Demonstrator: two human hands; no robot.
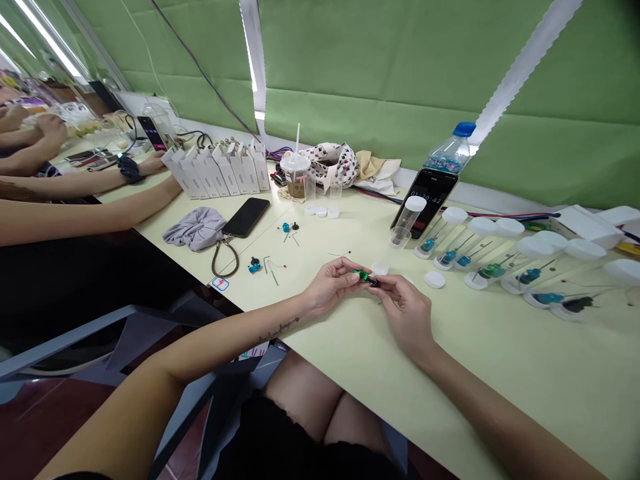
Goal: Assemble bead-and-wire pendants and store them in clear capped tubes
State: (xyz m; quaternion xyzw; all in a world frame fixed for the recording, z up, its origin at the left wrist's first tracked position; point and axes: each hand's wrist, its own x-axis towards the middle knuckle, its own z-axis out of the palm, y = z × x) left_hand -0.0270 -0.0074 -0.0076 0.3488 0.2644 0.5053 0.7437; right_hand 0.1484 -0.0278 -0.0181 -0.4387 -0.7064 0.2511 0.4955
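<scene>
My left hand [331, 287] and my right hand [405, 308] meet just above the pale table [500, 373], both pinching a small green part [362, 274] with a thin metal pin. The left fingers grip its left end, the right fingertips hold its dark right end. A white cap [435, 279] and a smaller clear cap [380, 268] lie just beyond my hands. Several clear tubes with white caps [493, 253] lie in a row to the right, each holding a blue, green or black part.
A phone showing a timer [425, 199] leans on a water bottle [453, 150]. A black phone [247, 217], grey cloth [196, 228], loose blue parts [255, 265], white boxes [220, 172] and a drink cup [295, 175] lie to the left. Other people's arms [80, 213] rest at far left.
</scene>
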